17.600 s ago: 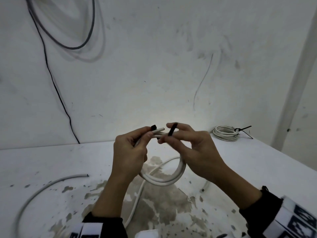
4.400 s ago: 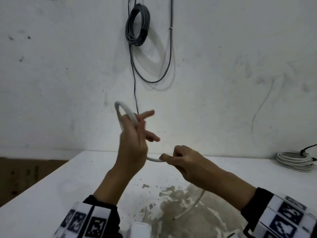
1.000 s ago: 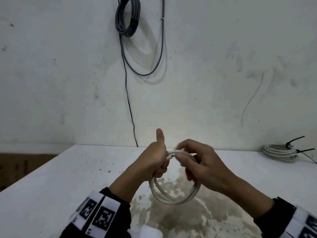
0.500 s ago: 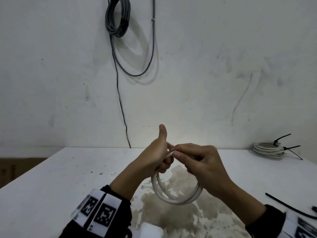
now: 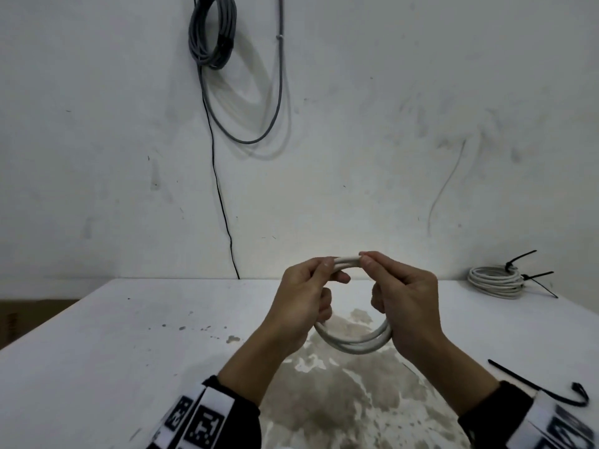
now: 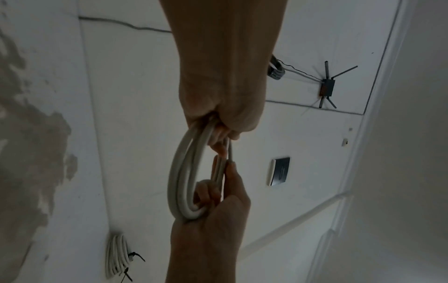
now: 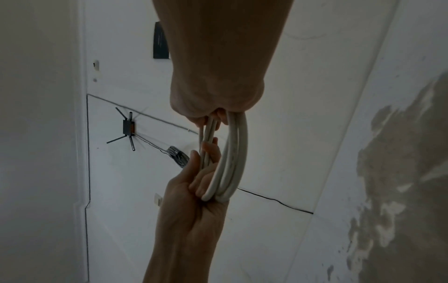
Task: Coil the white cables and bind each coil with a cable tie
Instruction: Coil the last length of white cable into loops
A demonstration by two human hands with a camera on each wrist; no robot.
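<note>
A small white cable coil of a few loops hangs upright above the table, held between both hands. My left hand grips its left side, with the thumb pressed on the top strands. My right hand pinches the top and curls round the right side. The left wrist view has the coil running from my left hand down into my right hand. In the right wrist view the coil is the same, and a cable end lies by the left hand's fingers. No tie is on this coil. A loose black cable tie lies on the table at the right.
A bound white coil with black ties sticking out lies at the back right of the white table. A grey cable bundle hangs on the wall, with a thin black wire below it. The table's paint is worn away under my hands.
My left thumb, raised half a second ago, has come down onto the coil. My right hand has shifted right, so both hands now hold the coil at its top and sides.
</note>
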